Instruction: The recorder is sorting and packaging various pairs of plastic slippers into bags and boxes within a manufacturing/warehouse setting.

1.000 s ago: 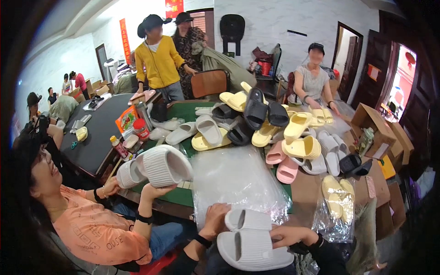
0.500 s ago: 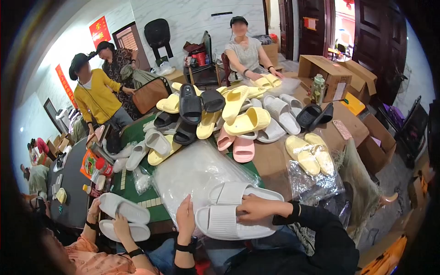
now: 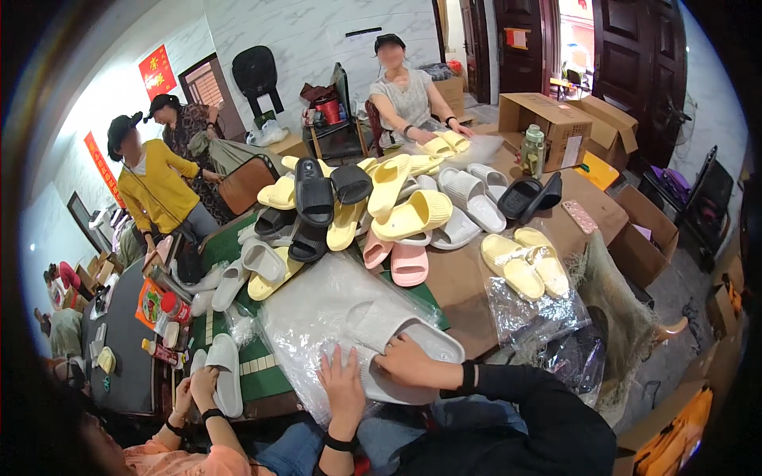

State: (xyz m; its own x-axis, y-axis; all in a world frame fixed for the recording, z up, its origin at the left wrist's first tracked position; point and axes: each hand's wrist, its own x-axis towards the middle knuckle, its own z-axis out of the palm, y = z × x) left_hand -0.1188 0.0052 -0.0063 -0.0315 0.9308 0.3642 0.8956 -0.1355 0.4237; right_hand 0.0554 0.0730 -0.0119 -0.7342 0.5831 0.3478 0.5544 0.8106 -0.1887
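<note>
A pair of light grey slippers (image 3: pixel 435 339) lies in front of me, toes pointing left onto a stack of clear plastic bags (image 3: pixel 290 305). Their strap ends look hazy, as if under the film. My right hand (image 3: pixel 406 362) grips the pair, fingers tucked into the foot opening under a strap. Beside the near slipper's toe, my left hand (image 3: pixel 343 387) rests with fingers spread and stretched over the plastic. At my left, a co-worker's hands (image 3: pixel 202 385) hold another grey pair of slippers (image 3: pixel 228 373).
A heap of yellow slippers (image 3: pixel 413 216), black slippers (image 3: pixel 315 190) and pink slippers (image 3: pixel 409 266) covers the table's middle. A bagged yellow pair (image 3: pixel 524 266) lies right, near a phone (image 3: pixel 579 216). A bottle (image 3: pixel 532 151) and cardboard boxes (image 3: pixel 548 119) stand behind. Several people are around the table.
The grey slippers have moved left and down, their toes now against the plastic. My left hand has turned from upright to lying over the film. The co-worker's slippers have tilted upright.
</note>
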